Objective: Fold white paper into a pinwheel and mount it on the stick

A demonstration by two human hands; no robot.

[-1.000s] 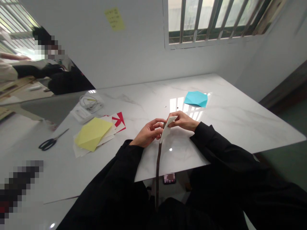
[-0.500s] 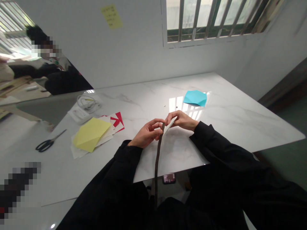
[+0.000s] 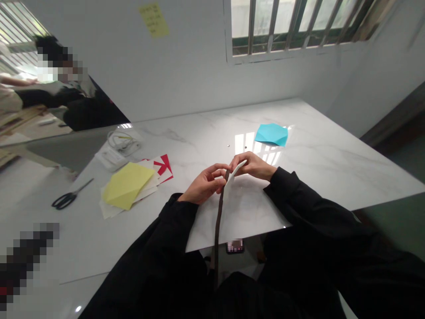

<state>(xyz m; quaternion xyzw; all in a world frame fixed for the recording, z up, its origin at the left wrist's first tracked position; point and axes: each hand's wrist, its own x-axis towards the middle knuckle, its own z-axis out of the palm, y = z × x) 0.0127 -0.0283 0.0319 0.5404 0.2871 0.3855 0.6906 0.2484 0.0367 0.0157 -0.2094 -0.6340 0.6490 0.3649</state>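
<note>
A folded piece of white paper [image 3: 235, 173] is held up over the near part of the table, its edge turned toward me. My right hand [image 3: 251, 165] pinches it along the upper right side. On the other side, my left hand [image 3: 210, 182] has thumb and fingers closed at the paper's left edge. A long dark brown strip [image 3: 218, 221] runs from the left fingertips down past the table edge to my lap. I cannot tell whether those fingers grip the strip or it only hangs before them.
Beyond my hands lies a creased blue paper [image 3: 271, 134], with two tiny bits nearby. To the left are yellow paper [image 3: 129, 185] on white sheets, red paper [image 3: 166, 166], black-handled scissors [image 3: 66, 200] and a white cable [image 3: 121, 142]. Another person sits at far left.
Both hands keep nearly the same pose. The white paper has tilted slightly, and more of its face shows below the fingers. The view has shifted a little.
</note>
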